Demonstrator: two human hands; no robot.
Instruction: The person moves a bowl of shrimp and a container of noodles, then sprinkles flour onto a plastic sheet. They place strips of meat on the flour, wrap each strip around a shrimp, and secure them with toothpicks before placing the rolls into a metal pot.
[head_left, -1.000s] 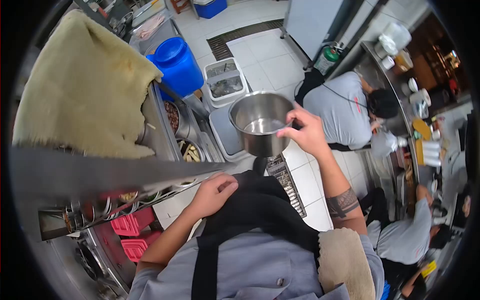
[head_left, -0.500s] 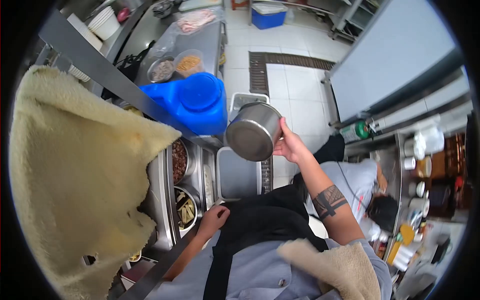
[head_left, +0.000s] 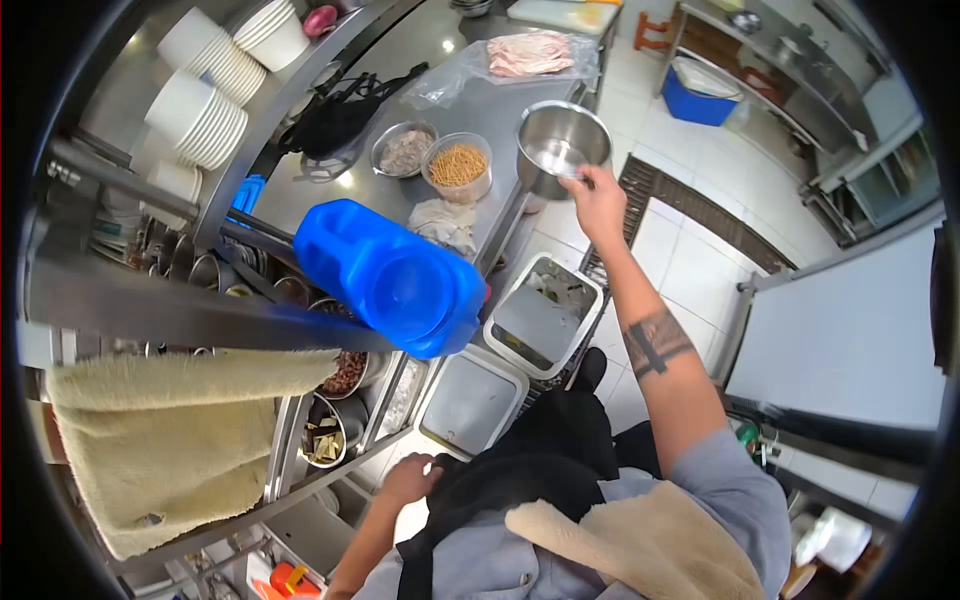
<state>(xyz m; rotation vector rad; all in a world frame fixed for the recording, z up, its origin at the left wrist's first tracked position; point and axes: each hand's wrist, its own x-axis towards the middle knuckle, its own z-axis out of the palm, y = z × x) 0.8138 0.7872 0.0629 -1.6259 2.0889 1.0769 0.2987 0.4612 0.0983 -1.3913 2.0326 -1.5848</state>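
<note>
My right hand [head_left: 600, 205], arm stretched out, grips the near rim of a stainless steel pot [head_left: 563, 140]. The pot's mouth faces up toward me; its shiny inside shows no food. It is held at the corner of a steel table [head_left: 395, 225]. My left hand [head_left: 408, 480] hangs low beside my black apron [head_left: 520, 435], its fingers loosely curled and no object visible in them. Forward of that hand is a lidded grey bin [head_left: 470, 405], with a second bin [head_left: 545, 310] holding scraps beyond it.
A blue jug [head_left: 400, 285] stands on the counter ledge. On the steel table are a tub of brown sticks [head_left: 457, 165], a metal bowl [head_left: 403, 150] and pale meat on plastic [head_left: 530, 52]. A yellowish towel [head_left: 180, 440] hangs at left. A floor drain grate [head_left: 690, 210] crosses the tiles.
My right hand has carried the pot forward and turned it, so its inside shows instead of its base. My view has swung toward the steel table. My left hand stays low by the apron.
</note>
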